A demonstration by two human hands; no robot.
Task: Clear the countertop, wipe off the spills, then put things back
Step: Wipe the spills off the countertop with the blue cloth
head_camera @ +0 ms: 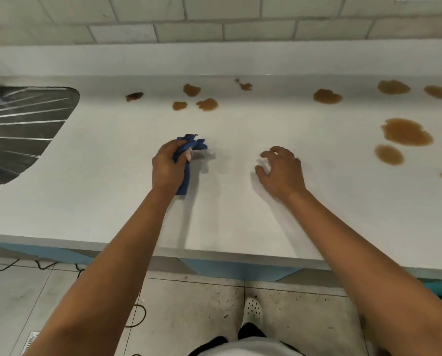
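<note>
— What is the left hand (167, 167) holding?
— It is gripping a bunched blue cloth (189, 150) on the near countertop (99, 201).
— And the right hand (281, 170)?
— Hovering loosely curled, holding nothing. Brown spills (404, 132) are sitting far and right.

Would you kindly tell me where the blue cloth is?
The blue cloth is bunched in the left hand, on the countertop right of the sink.

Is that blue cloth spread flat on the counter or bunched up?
Bunched up. The blue cloth is crumpled in the left hand, with ends sticking out above and below the fist.
</note>
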